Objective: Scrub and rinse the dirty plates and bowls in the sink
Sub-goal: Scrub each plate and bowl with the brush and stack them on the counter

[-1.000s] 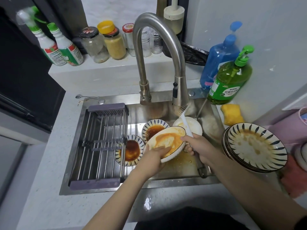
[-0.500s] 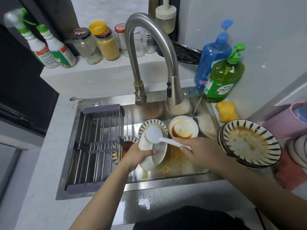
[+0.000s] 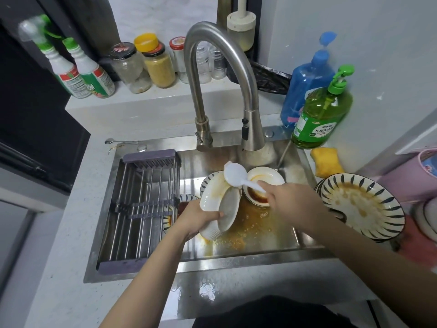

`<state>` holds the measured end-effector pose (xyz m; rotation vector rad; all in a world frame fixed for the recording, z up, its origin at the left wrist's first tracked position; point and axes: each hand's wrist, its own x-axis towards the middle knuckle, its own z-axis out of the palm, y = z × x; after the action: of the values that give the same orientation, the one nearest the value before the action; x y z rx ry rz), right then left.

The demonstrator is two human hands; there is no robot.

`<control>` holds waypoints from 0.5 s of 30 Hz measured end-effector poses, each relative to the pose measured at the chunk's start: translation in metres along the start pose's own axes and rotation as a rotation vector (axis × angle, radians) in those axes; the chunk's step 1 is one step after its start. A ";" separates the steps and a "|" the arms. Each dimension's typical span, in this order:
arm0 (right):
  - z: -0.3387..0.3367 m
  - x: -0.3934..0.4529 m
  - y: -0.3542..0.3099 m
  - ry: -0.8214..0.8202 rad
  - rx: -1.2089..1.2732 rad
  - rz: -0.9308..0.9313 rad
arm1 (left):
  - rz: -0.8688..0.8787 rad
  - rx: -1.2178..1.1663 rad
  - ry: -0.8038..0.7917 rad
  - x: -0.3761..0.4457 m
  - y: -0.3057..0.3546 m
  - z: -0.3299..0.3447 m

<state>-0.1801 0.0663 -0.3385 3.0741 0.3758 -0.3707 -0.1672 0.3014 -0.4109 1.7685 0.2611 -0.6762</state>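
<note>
Sauce-smeared bowls [image 3: 257,185] in sink [image 3: 260,247]; left-hand fingers [image 3: 214,214] gripping tilted white dish [image 3: 218,209], right-hand fingers [image 3: 264,185] pinching spoon [image 3: 235,176].

There is one view only, from a wide-angle camera worn on the person's head, looking forward and steeply down over the sink [image 3: 208,256] from its front edge. It sits close: both forearms run in from the bottom, and the tap [image 3: 220,74] and the ledge [image 3: 165,100] behind it fill the upper half (straight lines bow toward the borders). No second view shares the scene.
</note>
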 end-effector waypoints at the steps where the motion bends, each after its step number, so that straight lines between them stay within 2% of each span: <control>1: -0.003 -0.004 -0.004 0.005 -0.001 -0.037 | 0.010 0.049 0.018 0.001 0.000 0.000; 4: -0.007 -0.018 -0.019 0.046 0.007 -0.186 | 0.055 0.226 0.075 0.004 0.000 -0.001; 6: -0.006 -0.011 -0.014 0.051 -0.017 -0.150 | 0.068 0.288 0.085 0.005 0.000 -0.001; 9: -0.006 0.002 -0.007 0.018 -0.011 -0.015 | 0.081 0.297 0.069 0.004 0.002 0.001; 13: -0.008 -0.018 -0.028 0.097 0.040 -0.126 | 0.077 0.243 0.062 0.005 -0.002 -0.001; 15: -0.006 -0.017 -0.025 0.077 0.024 -0.130 | 0.076 0.240 0.055 0.007 -0.005 -0.003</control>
<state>-0.2002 0.0869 -0.3286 3.1032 0.5809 -0.2626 -0.1633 0.3050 -0.4180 2.0178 0.1537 -0.6245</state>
